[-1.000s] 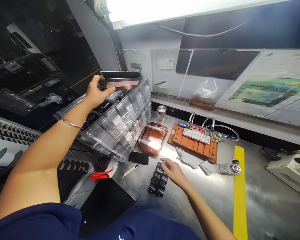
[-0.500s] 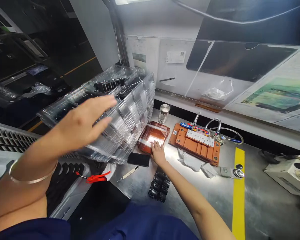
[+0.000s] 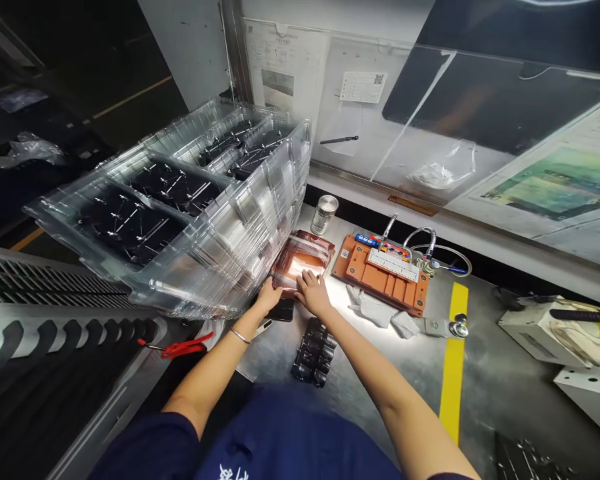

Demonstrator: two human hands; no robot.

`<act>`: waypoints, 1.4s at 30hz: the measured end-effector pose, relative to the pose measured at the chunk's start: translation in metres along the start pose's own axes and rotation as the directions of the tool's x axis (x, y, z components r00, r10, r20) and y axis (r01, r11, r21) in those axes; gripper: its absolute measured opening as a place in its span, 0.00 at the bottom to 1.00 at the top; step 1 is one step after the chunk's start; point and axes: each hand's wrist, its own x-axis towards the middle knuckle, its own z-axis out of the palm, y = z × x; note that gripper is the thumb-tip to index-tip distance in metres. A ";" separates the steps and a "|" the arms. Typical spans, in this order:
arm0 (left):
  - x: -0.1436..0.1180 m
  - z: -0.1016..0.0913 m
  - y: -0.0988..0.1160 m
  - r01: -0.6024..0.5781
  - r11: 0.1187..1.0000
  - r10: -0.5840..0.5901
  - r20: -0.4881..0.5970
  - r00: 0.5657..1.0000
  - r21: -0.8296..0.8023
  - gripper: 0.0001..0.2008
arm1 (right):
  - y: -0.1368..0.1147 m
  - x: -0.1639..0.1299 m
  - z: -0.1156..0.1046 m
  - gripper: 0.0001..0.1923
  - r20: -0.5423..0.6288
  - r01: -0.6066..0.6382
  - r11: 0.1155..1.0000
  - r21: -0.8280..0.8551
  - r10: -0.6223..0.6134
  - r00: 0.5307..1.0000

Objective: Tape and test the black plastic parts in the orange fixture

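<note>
L hand (image 3: pixel 270 295) at near edge of shiny brown pack (image 3: pixel 304 255), can't tell if clamped; R hand (image 3: pixel 313 293) on top w/ fingers apart

Dressed in a dark navy top (image 3: pixel 295 433) with short sleeves (image 3: pixel 147 443) and white characters (image 3: pixel 233 473); wearing a slim silvery bangle (image 3: pixel 240 336) on the left wrist (image 3: pixel 251 322).

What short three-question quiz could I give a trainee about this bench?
1. Which thing is the right hand resting on? A) the jar; B) the brown packet; C) the red pliers.
2. True or false: the jar stands on the yellow tape.
3. Fill in: as pictured, the stacked clear trays stand to the ____ of the packet.
Key: 1 B; 2 false; 3 left.
</note>
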 end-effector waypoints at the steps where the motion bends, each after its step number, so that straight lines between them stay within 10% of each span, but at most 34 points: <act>1: 0.002 0.004 0.000 0.018 1.000 -0.018 -0.004 1.000 0.003 0.26 | 0.000 0.000 0.000 0.20 0.005 -0.004 1.000 0.001 0.004 1.000; 6: 0.000 0.006 0.003 0.115 0.975 -0.121 -0.019 0.993 -0.189 0.24 | -0.001 -0.006 -0.003 0.18 -0.037 -0.023 0.998 0.064 0.025 0.999; 10: 0.003 0.004 0.011 0.231 0.847 -0.171 0.165 0.971 -0.478 0.14 | 0.003 -0.024 -0.009 0.17 -0.095 0.048 0.988 0.146 -0.034 0.995; 16: -0.009 0.015 0.021 -0.122 0.886 0.224 0.183 0.957 -0.447 0.08 | 0.003 -0.042 -0.031 0.20 -0.220 0.027 0.873 0.487 0.092 0.971; 22: -0.037 0.012 0.040 -0.659 0.737 0.674 0.223 0.704 -0.150 0.09 | -0.001 -0.043 -0.079 0.13 -0.199 -0.062 0.763 0.643 0.245 0.949; 28: -0.047 0.010 0.052 -0.694 0.684 0.726 0.299 0.619 -0.222 0.08 | 0.000 -0.052 -0.121 0.13 -0.073 -0.048 0.887 0.459 0.092 0.993; 31: -0.046 0.018 0.048 -0.618 0.743 0.669 0.294 0.682 -0.257 0.08 | 0.007 -0.051 -0.118 0.12 -0.074 -0.133 0.833 0.537 0.204 0.976; 34: -0.029 0.024 0.040 -0.434 0.886 0.462 0.226 0.858 -0.162 0.08 | 0.037 -0.056 -0.107 0.09 -0.074 -0.294 0.630 0.719 0.489 0.869; 36: -0.009 0.024 0.034 -0.316 0.949 0.315 0.072 0.946 0.002 0.06 | 0.069 -0.073 -0.102 0.09 -0.016 -0.360 0.372 0.856 0.714 0.700; 39: 0.018 0.020 0.025 -0.182 0.946 0.220 -0.123 0.968 0.267 0.06 | 0.116 -0.122 -0.101 0.13 0.013 -0.267 0.099 0.959 0.922 0.388; 42: 0.031 0.018 0.020 -0.144 0.859 0.228 -0.115 0.967 0.492 0.12 | 0.141 -0.179 -0.102 0.15 -0.094 -0.194 0.133 0.972 0.976 0.198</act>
